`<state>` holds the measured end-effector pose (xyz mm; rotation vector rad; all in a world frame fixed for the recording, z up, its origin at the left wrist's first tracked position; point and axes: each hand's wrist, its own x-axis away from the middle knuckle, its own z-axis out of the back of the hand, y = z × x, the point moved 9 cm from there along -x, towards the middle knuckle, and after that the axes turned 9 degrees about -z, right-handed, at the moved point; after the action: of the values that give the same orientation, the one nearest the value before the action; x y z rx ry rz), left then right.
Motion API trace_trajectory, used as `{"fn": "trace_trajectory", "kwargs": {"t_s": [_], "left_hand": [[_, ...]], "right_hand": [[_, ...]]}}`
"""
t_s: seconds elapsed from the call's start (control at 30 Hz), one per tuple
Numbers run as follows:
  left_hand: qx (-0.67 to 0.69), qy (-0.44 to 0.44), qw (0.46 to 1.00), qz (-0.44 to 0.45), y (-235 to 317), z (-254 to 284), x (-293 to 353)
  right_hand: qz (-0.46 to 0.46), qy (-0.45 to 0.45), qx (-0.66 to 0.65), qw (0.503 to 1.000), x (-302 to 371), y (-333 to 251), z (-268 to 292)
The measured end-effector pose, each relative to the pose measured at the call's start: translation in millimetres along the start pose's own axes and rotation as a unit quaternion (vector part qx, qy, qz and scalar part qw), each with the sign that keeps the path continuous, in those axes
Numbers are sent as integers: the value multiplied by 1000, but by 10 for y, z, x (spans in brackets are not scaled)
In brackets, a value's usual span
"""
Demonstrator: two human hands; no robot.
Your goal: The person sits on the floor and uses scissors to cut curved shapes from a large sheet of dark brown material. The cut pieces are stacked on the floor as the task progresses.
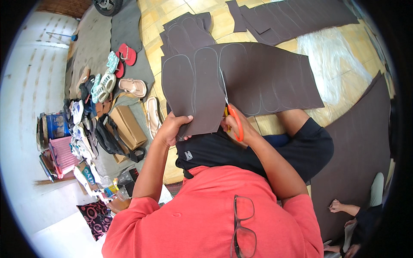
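A dark brown sheet (275, 79) with chalk-drawn sole outlines spreads in front of me over my lap and the floor. My left hand (172, 127) grips its near left corner, thumb on top and fingers beneath. My right hand (236, 124) is closed round the orange handles of a pair of scissors (235, 118). The blades point away from me and sit in a cut between two outlines, with the sheet parted on either side. Some of my right fingers are hidden behind the handles.
More marked brown pieces (187, 32) and a long marked sheet (301, 19) lie on the yellow tiles. Clear plastic film (333, 60) is at right, near a large brown sheet (357, 159). Another person's hand (336, 206) rests there. Sandals (132, 87) and a cardboard box (129, 127) stand left.
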<state>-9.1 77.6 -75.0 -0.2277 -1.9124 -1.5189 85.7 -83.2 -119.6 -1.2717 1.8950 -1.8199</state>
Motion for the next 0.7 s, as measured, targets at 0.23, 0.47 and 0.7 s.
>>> {"fn": "trace_trajectory", "kwargs": {"t_s": [0.23,0.47,0.7], "left_hand": [[32,7,999,12,-43,-16,87],[38,0,999,7,-50,-105,187],[82,19,996,-13,-73,-155,236]], "right_hand": [[-60,-4,-19,998,40,19,-111],[-40,48,-90,994,-75,40,-133],[-62,11,19,998,46,-181,-183]]}}
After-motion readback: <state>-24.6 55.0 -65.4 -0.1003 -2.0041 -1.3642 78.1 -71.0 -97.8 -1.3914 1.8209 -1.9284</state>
